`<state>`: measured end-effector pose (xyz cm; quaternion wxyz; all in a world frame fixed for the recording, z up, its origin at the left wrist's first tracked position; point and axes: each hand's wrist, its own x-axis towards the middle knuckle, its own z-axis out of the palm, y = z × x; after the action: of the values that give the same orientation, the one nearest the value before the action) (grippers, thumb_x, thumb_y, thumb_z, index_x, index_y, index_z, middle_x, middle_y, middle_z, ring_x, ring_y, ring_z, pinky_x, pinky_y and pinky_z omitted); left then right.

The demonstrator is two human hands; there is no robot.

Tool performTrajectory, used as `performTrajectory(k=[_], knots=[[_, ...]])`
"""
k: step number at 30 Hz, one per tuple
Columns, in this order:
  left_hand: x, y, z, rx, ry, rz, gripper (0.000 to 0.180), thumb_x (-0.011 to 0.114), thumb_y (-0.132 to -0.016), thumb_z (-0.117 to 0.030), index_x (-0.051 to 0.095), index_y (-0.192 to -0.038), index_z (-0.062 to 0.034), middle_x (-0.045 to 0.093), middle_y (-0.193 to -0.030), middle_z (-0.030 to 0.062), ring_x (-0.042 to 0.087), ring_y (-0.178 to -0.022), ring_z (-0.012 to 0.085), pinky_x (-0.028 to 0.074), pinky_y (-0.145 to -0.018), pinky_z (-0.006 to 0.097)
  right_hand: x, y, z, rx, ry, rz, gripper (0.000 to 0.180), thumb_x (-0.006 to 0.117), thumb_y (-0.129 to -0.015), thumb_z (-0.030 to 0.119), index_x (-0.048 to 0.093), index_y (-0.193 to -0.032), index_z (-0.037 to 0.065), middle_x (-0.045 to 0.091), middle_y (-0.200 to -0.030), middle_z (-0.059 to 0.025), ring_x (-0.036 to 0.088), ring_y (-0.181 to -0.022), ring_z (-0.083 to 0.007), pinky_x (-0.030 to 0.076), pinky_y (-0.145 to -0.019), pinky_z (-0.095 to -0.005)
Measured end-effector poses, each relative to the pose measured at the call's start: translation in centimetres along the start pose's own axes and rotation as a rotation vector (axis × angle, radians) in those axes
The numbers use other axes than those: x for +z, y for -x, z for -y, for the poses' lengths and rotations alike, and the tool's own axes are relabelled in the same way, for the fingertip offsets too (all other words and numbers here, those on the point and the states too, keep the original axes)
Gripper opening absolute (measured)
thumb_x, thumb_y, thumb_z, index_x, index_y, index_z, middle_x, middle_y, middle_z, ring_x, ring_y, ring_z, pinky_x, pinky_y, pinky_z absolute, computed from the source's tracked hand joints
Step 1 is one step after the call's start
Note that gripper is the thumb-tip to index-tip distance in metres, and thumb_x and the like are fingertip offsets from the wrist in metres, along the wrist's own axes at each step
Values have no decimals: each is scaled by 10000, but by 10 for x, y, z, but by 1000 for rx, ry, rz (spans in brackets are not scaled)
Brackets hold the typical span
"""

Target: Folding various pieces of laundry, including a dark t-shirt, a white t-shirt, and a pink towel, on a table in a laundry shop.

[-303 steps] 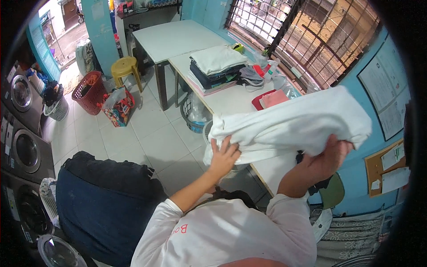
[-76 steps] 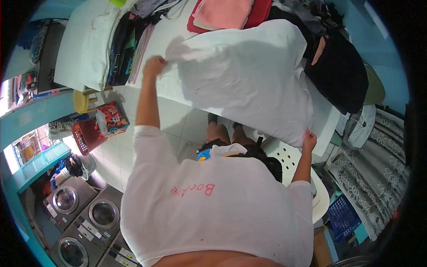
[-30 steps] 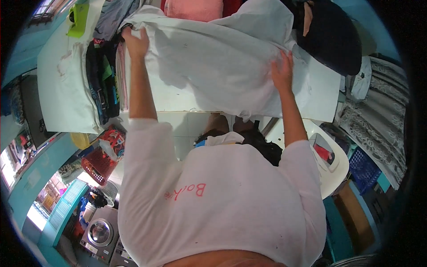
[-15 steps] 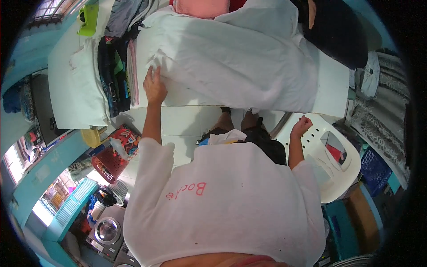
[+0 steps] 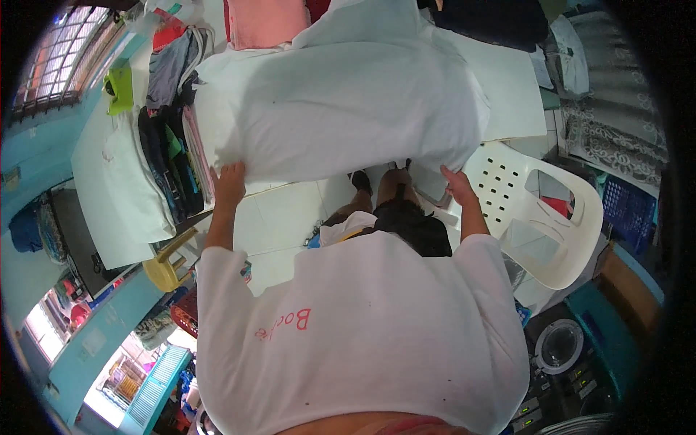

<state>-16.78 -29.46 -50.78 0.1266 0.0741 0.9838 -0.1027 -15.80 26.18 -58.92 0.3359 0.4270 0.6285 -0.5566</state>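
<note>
A large white cloth (image 5: 341, 109), perhaps a garment, lies spread over the white table (image 5: 511, 94), its near edge lifted and hanging past the table's front. My left hand (image 5: 230, 183) is closed on the near left corner of this cloth. At the near right corner, my right hand (image 5: 459, 187) pinches the cloth between thumb and fingers. The cloth stretches between both hands with soft wrinkles. Just left of my left hand stands a row of folded dark and coloured clothes (image 5: 168, 163).
Folded pink cloth (image 5: 270, 23) and a black cloth (image 5: 493, 22) lie at the table's far side. More white fabric (image 5: 130, 188) sits at the left end. A white plastic chair (image 5: 500, 181) stands close by my right hand; a yellow stool (image 5: 170, 268) is at lower left.
My left hand has come nearer and closed on the cloth's corner. My right hand has moved to the right corner and taken hold. The cloth's near edge is lifted.
</note>
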Motion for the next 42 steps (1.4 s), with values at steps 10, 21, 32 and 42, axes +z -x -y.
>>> performTrajectory(k=[10, 21, 32, 42], knots=[[-21, 98, 10, -8, 246, -26, 234, 591, -623, -77, 519, -845, -88, 521, -885, 68, 513, -881, 238, 372, -817, 391, -40, 124, 29, -179, -224, 37, 677, 516, -780, 444, 367, -1160, -96, 479, -1117, -130, 470, -980, -235, 328, -886, -325], [4, -14, 84, -581, 1755, -521, 301, 602, -778, -169, 446, -997, -33, 520, -917, 46, 497, -819, 127, 400, -731, 256, 8, 53, 235, -379, -269, 183, 577, 526, -754, 485, 493, -1093, 19, 545, -1027, -110, 515, -952, -204, 394, -824, -312], [43, -29, 74, -775, 683, 32, 631, 637, -665, -430, 481, -1067, 31, 543, -1002, 205, 536, -916, 311, 404, -805, 364, -35, -29, 167, -688, 783, -526, 484, 555, -706, 501, 568, -927, 71, 595, -909, -104, 553, -880, -268, 426, -760, -359], [29, -24, 74, -569, 1197, -324, 451, 391, -851, -368, 477, -1051, 27, 542, -952, 257, 510, -940, 380, 387, -803, 391, -53, -18, 163, -794, 651, -529, 347, 450, -824, 415, 509, -922, 88, 591, -792, -135, 574, -747, -295, 438, -666, -366]])
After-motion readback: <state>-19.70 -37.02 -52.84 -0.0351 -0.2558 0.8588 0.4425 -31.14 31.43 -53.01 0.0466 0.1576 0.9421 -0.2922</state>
